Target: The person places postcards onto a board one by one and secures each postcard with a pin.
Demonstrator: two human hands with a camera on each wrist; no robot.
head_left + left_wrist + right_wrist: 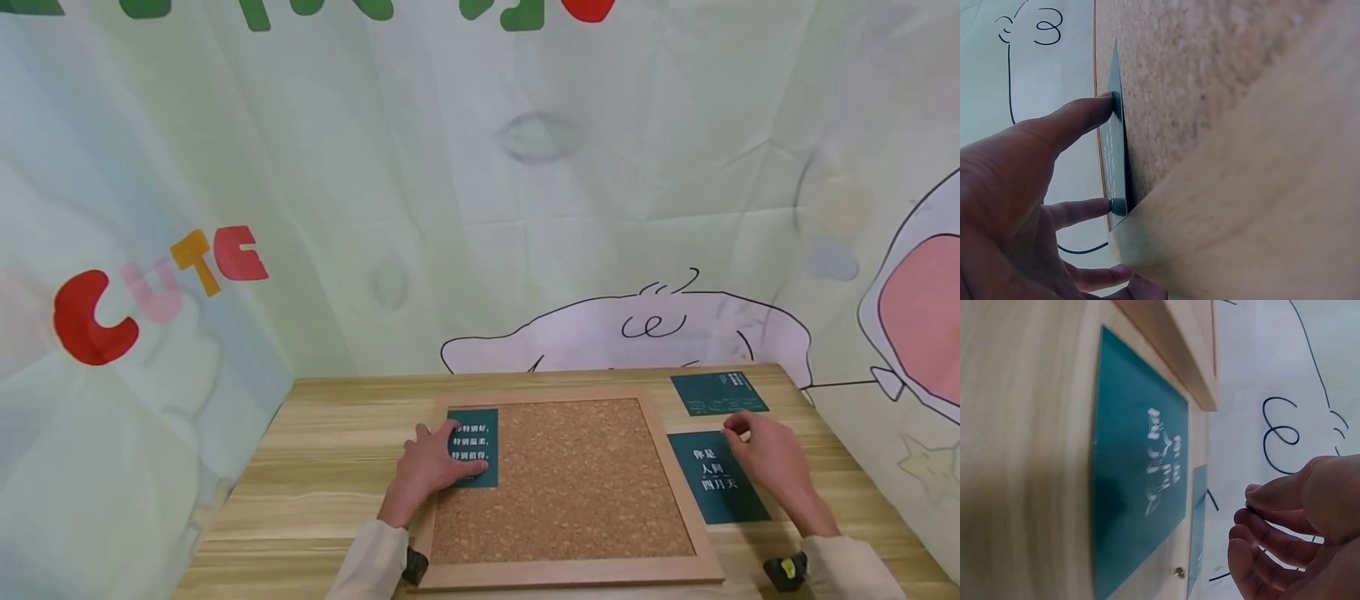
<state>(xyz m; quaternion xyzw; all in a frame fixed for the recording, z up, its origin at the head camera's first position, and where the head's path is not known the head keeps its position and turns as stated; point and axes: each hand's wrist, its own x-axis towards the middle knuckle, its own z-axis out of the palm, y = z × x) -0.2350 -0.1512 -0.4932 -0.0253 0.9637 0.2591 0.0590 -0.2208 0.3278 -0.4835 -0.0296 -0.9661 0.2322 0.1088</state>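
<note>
In the head view, my left hand (431, 462) lies across the left side of the framed corkboard (577, 483). Its thumb and a finger press on a teal card (474, 423) with white writing, near the board's upper left corner. The card lies flat against the cork, as the left wrist view also shows. My right hand (772, 454) is above the table, right of the board. Between its thumb and index fingertip it pinches a tiny metallic thumbtack (1249, 505), mostly hidden by the fingers. Below that hand lies another teal card (723, 496).
A further teal card (712, 394) lies at the table's back right. A loose thumbtack (1179, 572) rests on the wood between the two right-hand cards. The board's wooden frame (570, 573) forms a raised edge. A printed curtain (375, 208) hangs behind the wooden table (300, 467).
</note>
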